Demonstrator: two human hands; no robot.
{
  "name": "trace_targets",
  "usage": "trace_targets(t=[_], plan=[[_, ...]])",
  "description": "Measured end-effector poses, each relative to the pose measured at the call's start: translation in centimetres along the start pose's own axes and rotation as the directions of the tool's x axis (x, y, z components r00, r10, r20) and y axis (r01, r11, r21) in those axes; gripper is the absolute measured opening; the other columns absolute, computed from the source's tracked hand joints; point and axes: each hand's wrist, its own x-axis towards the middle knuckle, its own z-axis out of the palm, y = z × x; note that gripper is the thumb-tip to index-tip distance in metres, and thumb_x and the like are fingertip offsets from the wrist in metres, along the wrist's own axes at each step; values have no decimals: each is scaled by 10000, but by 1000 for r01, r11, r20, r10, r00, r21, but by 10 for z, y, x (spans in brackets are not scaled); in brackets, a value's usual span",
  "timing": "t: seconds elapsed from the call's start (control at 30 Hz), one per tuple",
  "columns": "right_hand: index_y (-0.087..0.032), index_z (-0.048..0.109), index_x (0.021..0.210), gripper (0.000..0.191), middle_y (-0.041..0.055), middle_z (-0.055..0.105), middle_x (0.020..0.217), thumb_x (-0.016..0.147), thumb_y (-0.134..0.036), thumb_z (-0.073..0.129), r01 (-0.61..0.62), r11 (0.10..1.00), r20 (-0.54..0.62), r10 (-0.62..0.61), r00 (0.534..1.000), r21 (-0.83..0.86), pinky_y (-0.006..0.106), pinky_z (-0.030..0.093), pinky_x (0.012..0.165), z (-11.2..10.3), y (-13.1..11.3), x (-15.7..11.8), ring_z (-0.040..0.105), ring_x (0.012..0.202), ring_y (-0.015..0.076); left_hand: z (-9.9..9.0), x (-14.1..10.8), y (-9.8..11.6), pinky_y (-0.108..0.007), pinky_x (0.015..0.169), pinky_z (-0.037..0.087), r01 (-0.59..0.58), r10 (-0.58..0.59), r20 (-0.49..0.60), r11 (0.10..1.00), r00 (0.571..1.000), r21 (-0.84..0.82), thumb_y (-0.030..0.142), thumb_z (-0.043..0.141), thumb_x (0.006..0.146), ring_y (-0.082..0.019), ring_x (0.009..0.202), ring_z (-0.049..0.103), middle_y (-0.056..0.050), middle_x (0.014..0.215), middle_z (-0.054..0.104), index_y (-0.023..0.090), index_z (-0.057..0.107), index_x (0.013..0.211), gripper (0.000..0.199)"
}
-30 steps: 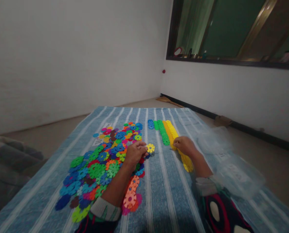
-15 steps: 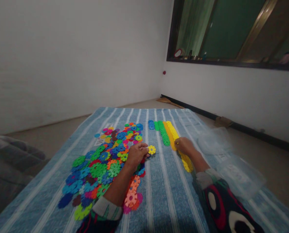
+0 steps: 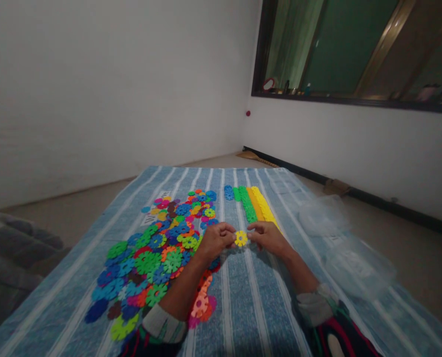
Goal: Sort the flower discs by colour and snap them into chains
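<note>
My left hand (image 3: pixel 219 240) is closed in a pinch on the left edge of a yellow notched plastic disc (image 3: pixel 241 238), held just above the striped cloth. From the other side my right hand (image 3: pixel 268 239) reaches in, thumb and forefinger parted at the disc's right edge; whether they touch it is hard to tell. Behind the right hand lies a row of overlapping yellow discs (image 3: pixel 263 204), its near end hidden by that hand. An orange row (image 3: pixel 255 204) and a green row (image 3: pixel 247 204) lie beside it. Under my left forearm spreads a pile of mixed-colour discs (image 3: pixel 146 260).
Short green (image 3: pixel 236 194) and blue (image 3: pixel 229 193) groups sit at the far end of the rows. Clear plastic containers (image 3: pixel 358 267) stand along the right side of the striped cloth (image 3: pixel 239 307). Printed paper (image 3: pixel 149 218) shows at the pile's left.
My right hand has left the yellow row and moved left to the single yellow disc. My left hand has shifted slightly right with that disc. The view has tilted a little.
</note>
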Motion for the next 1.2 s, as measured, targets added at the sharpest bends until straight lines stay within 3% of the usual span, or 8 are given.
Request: trace_targets(t=[0.1,0.23,0.47,0.6,0.73,0.93,1.2], plan=[[-160,651,694,166,-30,597,507,650,-320,661,-47,992,28,44,999,116,212,346,370,0,-6,-10,491,355,97,8,-3,1,-241,542,479,-16,18,113,1000,993,-14,293,688,577,-126,514,605,26,552,626,167,609,718,205],[-172,634,667,151,-51,550,460,649,-322,638,-71,994,31,68,997,89,194,322,378,-20,-8,-23,481,360,87,20,-7,-1,-236,552,466,-78,70,177,996,982,36,293,678,612,-137,548,630,18,570,640,160,615,729,188],[-182,585,608,100,-51,525,473,652,-258,536,-88,958,8,94,996,-274,198,377,465,-78,14,-50,500,428,95,21,-1,-15,-242,566,454,-135,115,150,982,982,131,310,647,645,-139,565,612,20,568,618,155,617,720,175],[-179,597,597,135,-40,531,505,662,-257,508,-68,910,-15,68,998,-409,212,360,509,-91,29,-56,498,473,105,19,1,-18,-225,530,406,-132,91,174,961,981,242,309,615,650,-123,540,567,17,549,607,152,616,667,157],[-167,669,651,182,-14,612,591,669,-258,513,-40,862,-17,36,999,-506,226,357,578,-92,40,-56,545,586,130,19,-1,-18,-224,536,385,-132,75,196,944,978,301,310,584,657,-115,536,544,16,553,606,151,614,658,162],[-171,715,875,282,22,700,738,778,-285,476,-107,759,-93,62,994,-643,240,370,625,-84,42,-64,609,679,158,17,-2,-18,-216,531,370,-140,81,189,937,979,321,315,560,670,-107,533,517,23,545,583,161,596,642,160],[-230,700,1061,286,74,726,1080,911,-302,467,-73,494,-54,54,997,-866,255,415,770,-42,14,-54,660,988,205,15,-1,-23,-216,524,366,-140,82,182,933,980,332,290,550,691,-114,539,527,7,559,598,162,596,654,141]])
